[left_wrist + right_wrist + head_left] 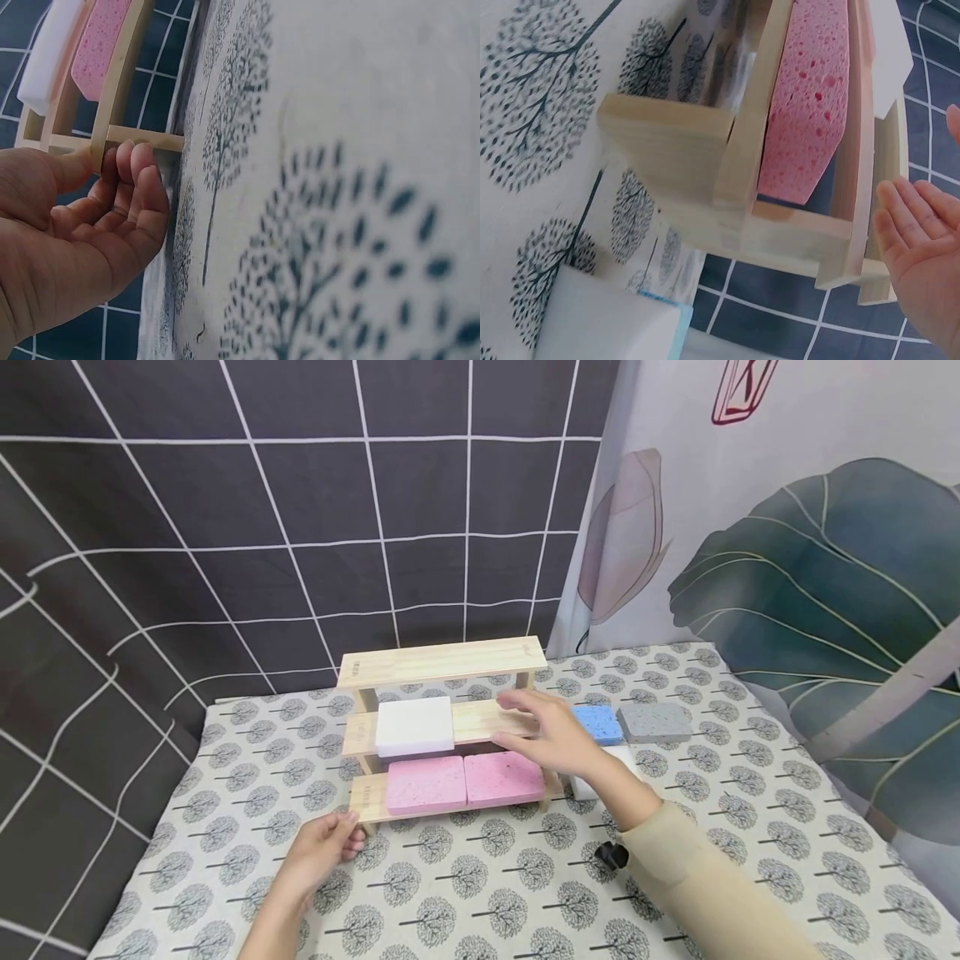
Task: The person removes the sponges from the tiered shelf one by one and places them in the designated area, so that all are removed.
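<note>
A three-tier wooden shelf stands on the tablecloth. My left hand pinches the front left corner of its lowest tier, thumb on top and fingers curled beneath, as the left wrist view shows. Two pink sponges lie side by side on that tier. On the middle tier, a white sponge block sits at the left. Over the bare right part of the middle tier hovers my right hand, fingers extended and apart, holding nothing; the right wrist view shows its palm beside the shelf end.
Right of the shelf, a blue sponge and a grey sponge lie on the tree-patterned cloth. Another white block lies partly under my right forearm. Behind hangs a dark gridded curtain, with a leaf-printed one at the right.
</note>
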### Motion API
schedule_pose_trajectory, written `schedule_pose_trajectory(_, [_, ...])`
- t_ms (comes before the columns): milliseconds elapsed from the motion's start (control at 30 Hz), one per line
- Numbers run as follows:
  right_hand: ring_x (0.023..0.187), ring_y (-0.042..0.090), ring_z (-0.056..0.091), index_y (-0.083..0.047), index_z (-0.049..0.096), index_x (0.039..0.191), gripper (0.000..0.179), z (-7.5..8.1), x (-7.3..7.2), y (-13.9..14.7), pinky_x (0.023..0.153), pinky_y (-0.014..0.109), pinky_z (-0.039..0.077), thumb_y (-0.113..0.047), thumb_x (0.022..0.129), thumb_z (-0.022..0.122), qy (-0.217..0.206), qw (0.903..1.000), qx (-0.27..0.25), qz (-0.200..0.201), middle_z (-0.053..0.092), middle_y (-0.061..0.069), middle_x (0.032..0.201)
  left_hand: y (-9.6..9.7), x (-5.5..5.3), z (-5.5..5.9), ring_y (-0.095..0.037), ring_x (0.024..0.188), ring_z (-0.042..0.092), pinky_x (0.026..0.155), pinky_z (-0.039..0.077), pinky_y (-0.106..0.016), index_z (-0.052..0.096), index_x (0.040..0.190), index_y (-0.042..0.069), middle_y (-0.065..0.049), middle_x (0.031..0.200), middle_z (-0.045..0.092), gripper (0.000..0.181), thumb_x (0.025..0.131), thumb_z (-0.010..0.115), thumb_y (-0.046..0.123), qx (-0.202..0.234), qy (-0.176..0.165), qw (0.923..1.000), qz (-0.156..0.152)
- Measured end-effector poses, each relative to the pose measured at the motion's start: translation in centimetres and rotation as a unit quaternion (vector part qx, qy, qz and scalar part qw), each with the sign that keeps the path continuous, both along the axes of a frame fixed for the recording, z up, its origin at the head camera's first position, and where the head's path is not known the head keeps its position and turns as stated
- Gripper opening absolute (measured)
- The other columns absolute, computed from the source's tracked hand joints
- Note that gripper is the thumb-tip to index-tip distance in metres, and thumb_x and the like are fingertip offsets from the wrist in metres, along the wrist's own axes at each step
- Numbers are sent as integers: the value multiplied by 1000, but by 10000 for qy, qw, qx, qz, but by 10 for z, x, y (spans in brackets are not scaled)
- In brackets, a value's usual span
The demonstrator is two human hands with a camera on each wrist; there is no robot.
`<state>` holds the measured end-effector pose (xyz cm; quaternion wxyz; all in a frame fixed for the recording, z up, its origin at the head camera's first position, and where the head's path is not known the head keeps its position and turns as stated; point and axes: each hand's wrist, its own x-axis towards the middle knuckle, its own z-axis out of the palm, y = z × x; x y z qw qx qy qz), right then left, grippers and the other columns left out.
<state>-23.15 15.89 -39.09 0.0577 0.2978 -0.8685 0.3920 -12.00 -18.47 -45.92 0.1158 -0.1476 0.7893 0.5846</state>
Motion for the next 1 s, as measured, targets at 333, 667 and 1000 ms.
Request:
schedule_pose_trajectory(333, [127,24,58,-8,55,141,62,0,-4,-13,111,46,44,-35,91,77,-231,9997,3,90,60,10,140,4,0,-4,-15,81,58,69,57,-21,53,127,-14,-7,93,60,38,108,47,18,494,10,9981,380])
schedule_pose_trajectory(667, [128,26,57,-5,54,142,65,0,-7,-27,111,45,44,-36,90,77,-86,9995,230,186,59,11,141,8,0,-5,-15,81,60,70,57,-22,46,134,-18,-11,95,63,44,107,51,17,657,117,9958,624])
schedule_pose_trajectory(1000, [139,29,47,-2,49,147,76,1,-10,-42,119,44,33,-42,89,77,-132,9988,447,154,52,13,149,10,-2,-5,-16,81,62,72,59,-23,44,136,-19,-13,97,64,46,107,51,16,691,184,9958,570])
